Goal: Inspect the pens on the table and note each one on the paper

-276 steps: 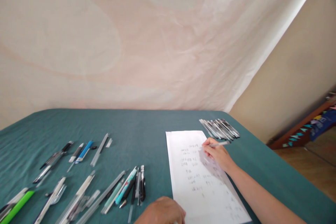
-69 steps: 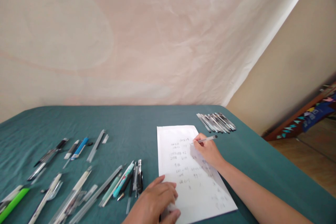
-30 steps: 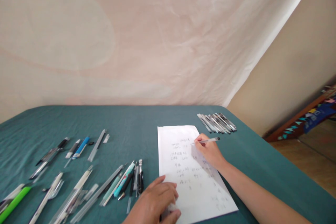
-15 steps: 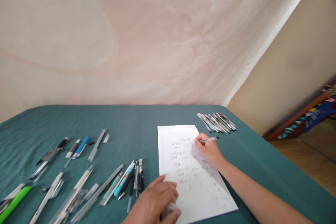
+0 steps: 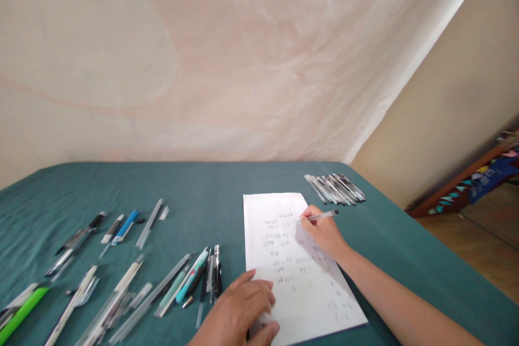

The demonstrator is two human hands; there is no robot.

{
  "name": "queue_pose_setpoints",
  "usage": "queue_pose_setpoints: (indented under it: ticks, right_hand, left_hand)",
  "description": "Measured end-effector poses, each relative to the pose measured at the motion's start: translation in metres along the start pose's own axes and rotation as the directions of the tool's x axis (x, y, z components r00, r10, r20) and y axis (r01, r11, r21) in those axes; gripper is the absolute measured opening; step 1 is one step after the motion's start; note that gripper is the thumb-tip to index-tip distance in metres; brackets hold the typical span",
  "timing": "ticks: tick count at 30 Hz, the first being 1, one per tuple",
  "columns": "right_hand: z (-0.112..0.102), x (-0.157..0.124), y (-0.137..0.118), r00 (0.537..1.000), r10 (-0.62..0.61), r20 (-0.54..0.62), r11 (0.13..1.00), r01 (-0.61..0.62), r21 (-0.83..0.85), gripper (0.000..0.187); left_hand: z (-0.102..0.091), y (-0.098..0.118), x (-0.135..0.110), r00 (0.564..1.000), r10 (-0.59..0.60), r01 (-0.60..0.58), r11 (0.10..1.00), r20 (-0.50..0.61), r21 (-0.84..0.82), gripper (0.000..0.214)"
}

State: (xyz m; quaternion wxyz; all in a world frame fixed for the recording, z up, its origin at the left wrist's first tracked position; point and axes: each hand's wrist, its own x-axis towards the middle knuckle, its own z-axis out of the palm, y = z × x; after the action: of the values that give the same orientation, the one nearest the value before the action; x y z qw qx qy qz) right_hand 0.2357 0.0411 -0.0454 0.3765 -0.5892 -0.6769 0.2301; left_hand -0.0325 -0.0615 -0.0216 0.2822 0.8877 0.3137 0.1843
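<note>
A white sheet of paper with lines of handwriting lies on the teal tablecloth. My right hand is closed around a clear pen whose tip touches the paper near its upper right part. My left hand rests on the paper's lower left corner, fingers curled and pressed down; something small and pale shows under its fingertips, too small to name.
A neat row of several pens lies past the paper at the far right. Several loose pens lie just left of the paper. More pens and a green marker are scattered at the left.
Almost nothing has moved in the last second; the pen tip stays at the same spot. Since 9.2 s ago my left hand has come up onto the paper's lower left corner.
</note>
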Motion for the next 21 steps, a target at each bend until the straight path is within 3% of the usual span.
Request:
queue_pose_setpoints:
  ticks: [21]
  right_hand:
    - [-0.0001, -0.0009, -0.0019, 0.999, 0.008, -0.032, 0.999, -0.006, 0.048, 0.016]
  left_hand:
    - [0.0051, -0.0062, -0.0028, 0.999, 0.03, -0.032, 0.997, -0.045, -0.065, 0.014]
